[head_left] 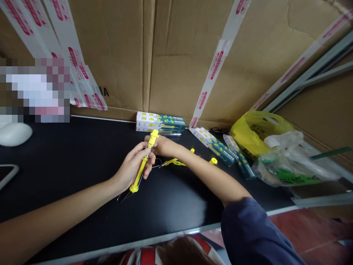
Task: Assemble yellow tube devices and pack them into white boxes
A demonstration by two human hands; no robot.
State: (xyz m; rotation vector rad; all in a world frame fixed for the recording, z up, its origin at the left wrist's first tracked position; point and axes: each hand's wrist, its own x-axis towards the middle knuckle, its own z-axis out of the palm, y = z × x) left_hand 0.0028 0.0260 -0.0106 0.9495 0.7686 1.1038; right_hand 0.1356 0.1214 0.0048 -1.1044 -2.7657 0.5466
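Note:
My left hand [129, 167] is closed around a yellow spring scale [141, 172] with a clear tube. It is tilted, its yellow cap up and its thin wire hooks pointing down to the left. Just behind the cap, my right hand [167, 147] has its fingers curled. The scale and my left hand cover most of those fingertips, so what they grip is hidden. Under my right forearm, another yellow spring scale [172, 162] with a metal hook lies on the black table [176, 209]. Two yellow ends [213, 161] show beside that arm, their other parts hidden.
Printed spring scale boxes [160, 123] are against the cardboard wall [110, 48]. More boxes [216, 145] lie to the right, by a yellow plastic bag [250, 130] and a clear bag [292, 162]. At left are a white rounded object [16, 134] and a white-edged device [9, 175].

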